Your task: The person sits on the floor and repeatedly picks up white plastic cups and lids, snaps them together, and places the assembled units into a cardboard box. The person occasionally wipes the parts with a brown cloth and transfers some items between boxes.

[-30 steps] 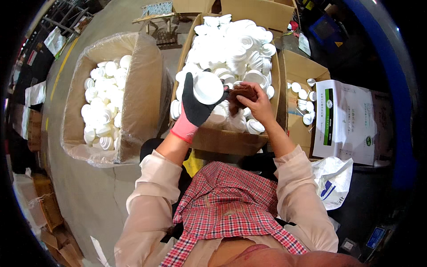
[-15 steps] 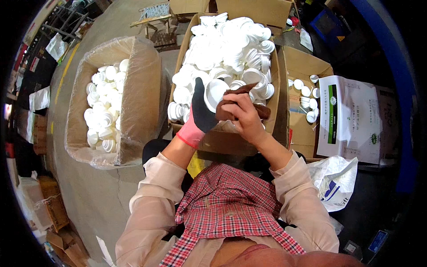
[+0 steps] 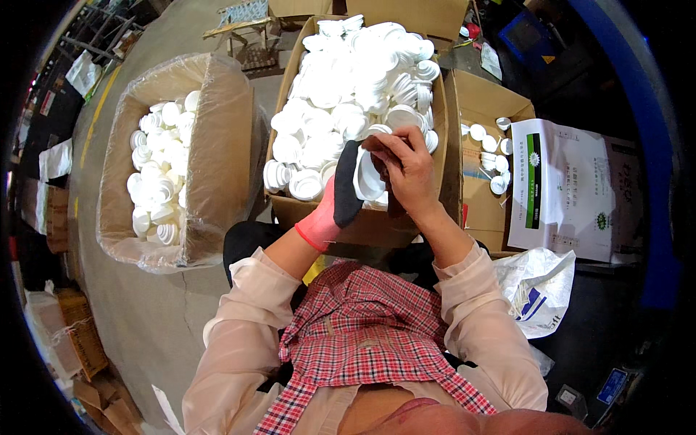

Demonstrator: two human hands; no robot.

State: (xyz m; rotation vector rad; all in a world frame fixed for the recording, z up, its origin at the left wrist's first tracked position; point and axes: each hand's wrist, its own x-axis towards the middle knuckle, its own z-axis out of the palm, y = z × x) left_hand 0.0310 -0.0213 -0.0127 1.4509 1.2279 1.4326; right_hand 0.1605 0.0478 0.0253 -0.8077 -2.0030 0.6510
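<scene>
My left hand [image 3: 338, 199], in a pink and black glove, grips a white round plastic lid [image 3: 368, 178] by its side. The lid is tilted, standing nearly on edge. My bare right hand [image 3: 413, 170] has its fingers closed on a brown cloth [image 3: 395, 204], which lies against the lid's right side. Part of the cloth is hidden behind the fingers. Both hands are over the near edge of a large cardboard box [image 3: 388, 233], heaped with similar white lids [image 3: 319, 98].
To the left stands a plastic-lined cardboard box [image 3: 223, 156] with more white pieces [image 3: 163, 188]. A shallower box [image 3: 484, 220] at right holds several small white caps [image 3: 498, 185]. Beside it are a printed white carton sheet [image 3: 573, 192] and a white plastic bag [image 3: 540, 290].
The lid has turned from facing up toward me to nearly on edge, and both hands have turned with it. The cloth has gone from spread out to bunched beside the lid.
</scene>
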